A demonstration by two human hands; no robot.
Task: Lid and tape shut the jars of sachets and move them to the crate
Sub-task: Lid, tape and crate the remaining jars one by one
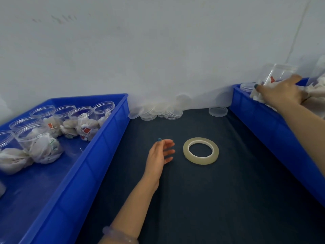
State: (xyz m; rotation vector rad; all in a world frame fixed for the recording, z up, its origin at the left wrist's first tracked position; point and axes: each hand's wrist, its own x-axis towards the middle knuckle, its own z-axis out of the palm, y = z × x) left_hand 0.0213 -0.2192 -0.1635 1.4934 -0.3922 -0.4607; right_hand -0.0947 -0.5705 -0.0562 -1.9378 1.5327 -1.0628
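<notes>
A dark-covered counter (202, 199) carries two blue crates. The left crate (98, 155) holds seven clear jars of sachets (42, 138), as far as the crowded near corner lets me count. Some sachets bear red or green tags, too small to read. The right crate (263, 120) holds loose sachets (316, 88) and a short stack of lids (245, 86). One tilted jar (279, 71) with sachets inside is above its far end, and the right hand (281, 93) has its fingers curled round the jar's lower part. One roll of clear tape (202, 160) lies flat mid-counter. A pile of lids (158, 110) lies along the wall, with a single lid (218, 111) apart from it. The left hand (160, 155) is just left of the tape, fingers relaxed and holding nothing.
</notes>
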